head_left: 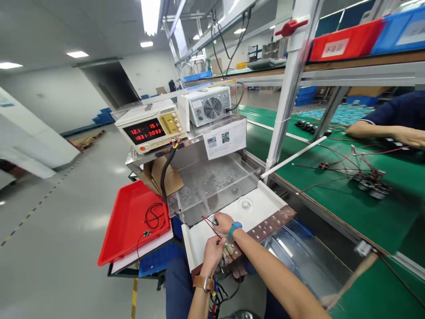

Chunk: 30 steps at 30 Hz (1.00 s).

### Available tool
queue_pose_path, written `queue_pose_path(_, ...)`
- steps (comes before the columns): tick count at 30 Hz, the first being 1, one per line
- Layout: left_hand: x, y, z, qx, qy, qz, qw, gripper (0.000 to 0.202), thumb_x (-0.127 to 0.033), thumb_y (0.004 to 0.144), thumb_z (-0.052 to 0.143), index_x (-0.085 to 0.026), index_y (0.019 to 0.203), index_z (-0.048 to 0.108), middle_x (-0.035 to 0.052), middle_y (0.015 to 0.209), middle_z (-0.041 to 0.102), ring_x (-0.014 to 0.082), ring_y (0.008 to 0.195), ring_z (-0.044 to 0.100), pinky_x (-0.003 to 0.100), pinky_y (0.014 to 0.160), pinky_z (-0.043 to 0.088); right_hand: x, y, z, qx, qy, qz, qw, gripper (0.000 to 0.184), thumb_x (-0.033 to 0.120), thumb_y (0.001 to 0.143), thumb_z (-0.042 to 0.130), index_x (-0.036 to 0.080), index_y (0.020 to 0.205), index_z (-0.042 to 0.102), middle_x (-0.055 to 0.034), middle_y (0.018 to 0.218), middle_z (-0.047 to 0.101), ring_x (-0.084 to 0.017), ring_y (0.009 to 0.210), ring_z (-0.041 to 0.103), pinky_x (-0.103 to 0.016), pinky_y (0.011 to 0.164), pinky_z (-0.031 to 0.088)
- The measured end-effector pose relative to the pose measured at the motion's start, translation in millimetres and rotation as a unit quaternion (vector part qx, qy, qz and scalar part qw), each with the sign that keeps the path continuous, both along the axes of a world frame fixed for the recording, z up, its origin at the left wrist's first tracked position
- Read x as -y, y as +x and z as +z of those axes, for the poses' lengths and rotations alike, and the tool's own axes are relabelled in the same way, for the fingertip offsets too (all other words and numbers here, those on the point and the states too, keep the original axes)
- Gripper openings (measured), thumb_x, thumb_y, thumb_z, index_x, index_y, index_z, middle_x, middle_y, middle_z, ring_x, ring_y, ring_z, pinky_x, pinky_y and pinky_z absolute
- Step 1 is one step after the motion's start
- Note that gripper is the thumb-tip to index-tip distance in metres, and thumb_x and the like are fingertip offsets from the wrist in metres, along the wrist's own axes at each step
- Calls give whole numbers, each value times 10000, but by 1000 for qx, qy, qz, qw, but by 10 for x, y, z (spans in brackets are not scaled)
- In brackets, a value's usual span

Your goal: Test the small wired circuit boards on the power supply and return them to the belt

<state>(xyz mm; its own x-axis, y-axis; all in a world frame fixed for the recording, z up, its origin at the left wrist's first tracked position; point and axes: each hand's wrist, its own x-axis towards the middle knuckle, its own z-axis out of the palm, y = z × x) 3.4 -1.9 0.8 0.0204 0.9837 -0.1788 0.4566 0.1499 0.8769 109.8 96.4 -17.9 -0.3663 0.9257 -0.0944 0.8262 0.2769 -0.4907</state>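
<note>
My right hand (224,221), with a teal band at the wrist, is closed over the white tray (246,204) on a small dark part (215,222), mostly hidden by the fingers. A red wire (210,224) loops from that part towards my left hand (213,252). Wearing a brown watch strap, my left hand pinches the wire's end close to the brown terminal strip (265,230) at the tray's front edge. A green component (227,248) sits on the strip just right of my left fingertips. Several cables hang below it.
A red tray (122,221) on the left holds a small wired part (146,233) and dark wire. Behind stands a power supply (151,126) with lit red digits. At the right, motors with wires (373,184) lie on a green bench (352,208), near a co-worker's arm (378,130).
</note>
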Motion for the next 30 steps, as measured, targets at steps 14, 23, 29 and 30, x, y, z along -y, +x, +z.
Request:
queue_pose_path(14, 21, -19, -124, -46, -7, 14, 999, 410, -562, 774, 537, -174, 666, 619, 63, 685, 673, 224, 722, 613, 298, 671, 429, 26, -56, -46, -11, 14, -5, 1000, 292, 229, 722, 595, 160, 1005, 622, -114, 1037, 682, -239, 928, 633, -283, 746, 395)
queue_pose_path(23, -15, -10, 113, 3, 42, 73, 996, 596, -745, 658, 456, -174, 668, 628, 132, 643, 683, 300, 686, 657, 390, 689, 496, 90, -49, 229, -94, 65, -67, 991, 243, 259, 701, 640, 187, 930, 609, -59, 937, 680, -204, 837, 614, -264, 682, 370)
queue_pose_path(29, -193, -58, 3, 52, 8, 144, 988, 562, -639, 490, 577, -186, 815, 641, 133, 727, 733, 368, 841, 713, 449, 788, 556, 4, 1018, 679, -297, 203, -364, 859, 221, 380, 738, 643, 209, 861, 576, 36, 659, 586, -139, 600, 532, -229, 557, 341)
queue_pose_path(30, -230, -60, -39, 73, 7, 161, 984, 544, -607, 477, 584, -193, 827, 626, 123, 711, 730, 363, 831, 715, 448, 788, 562, 44, 1393, 793, -308, 235, -409, 826, 242, 410, 752, 633, 207, 872, 575, 36, 641, 579, -144, 588, 531, -232, 553, 352)
